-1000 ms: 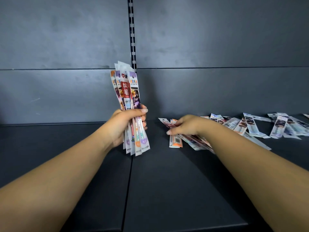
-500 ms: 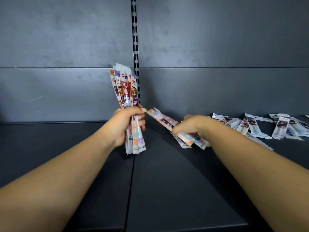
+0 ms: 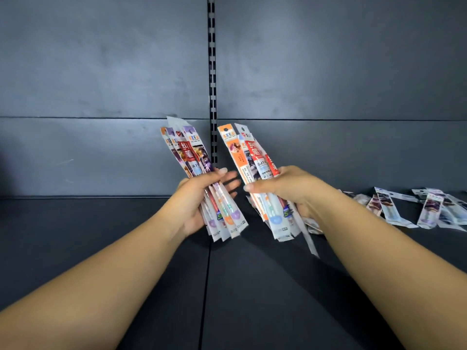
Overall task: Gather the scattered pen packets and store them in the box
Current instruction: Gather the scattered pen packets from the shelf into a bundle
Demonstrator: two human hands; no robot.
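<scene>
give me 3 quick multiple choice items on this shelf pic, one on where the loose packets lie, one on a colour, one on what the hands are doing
1. Where do the loose packets lie on the shelf?
A. far left
B. far right
C. front edge

2. What colour is the front packet in the right hand's bundle?
A. orange
B. green
C. black

3. What state are the hands in?
A. both empty
B. only the left holds packets
C. each holds a bundle

Answers:
1 B, they are spread beyond the right forearm.
2 A, its header and body are orange.
3 C, the left hand grips one bundle and the right hand another.
</scene>
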